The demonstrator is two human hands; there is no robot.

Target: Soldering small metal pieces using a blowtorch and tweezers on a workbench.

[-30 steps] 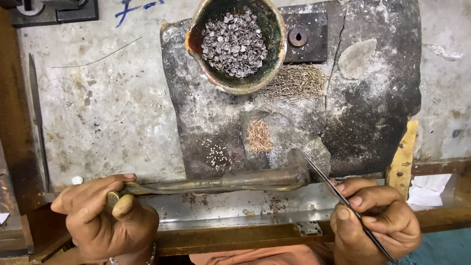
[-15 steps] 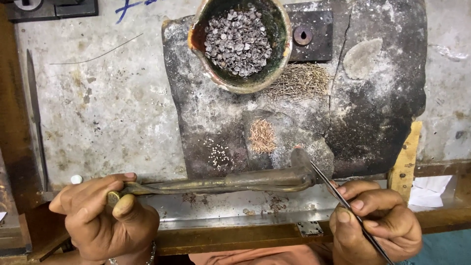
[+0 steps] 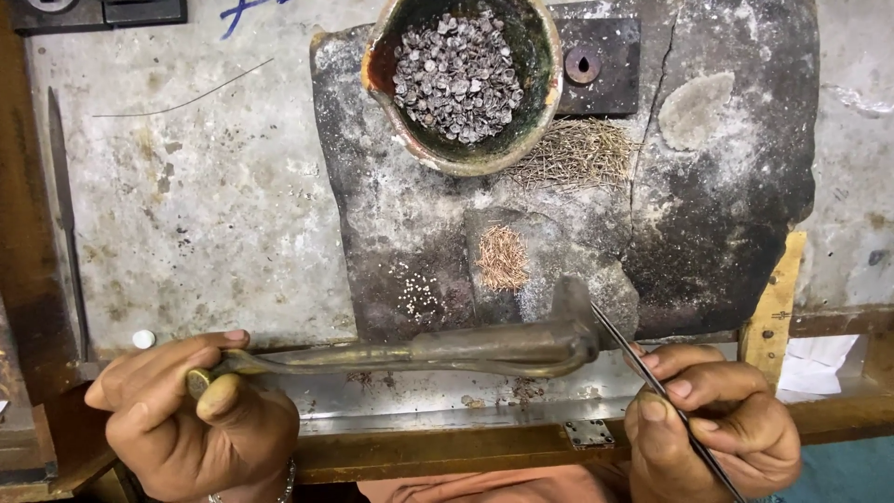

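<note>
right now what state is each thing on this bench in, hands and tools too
left hand: closed around the handle of the metal torch, held level
right hand: pinching thin tweezers, tips by the torch's nozzle
clay bowl: upright, filled with small grey pieces
copper wire bits: loose pile on the dark slab
white beads: scattered cluster
slab: cracked, blackened

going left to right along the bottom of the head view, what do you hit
left hand → brass tool → tweezers → right hand → yellow wood strip → white paper
</note>
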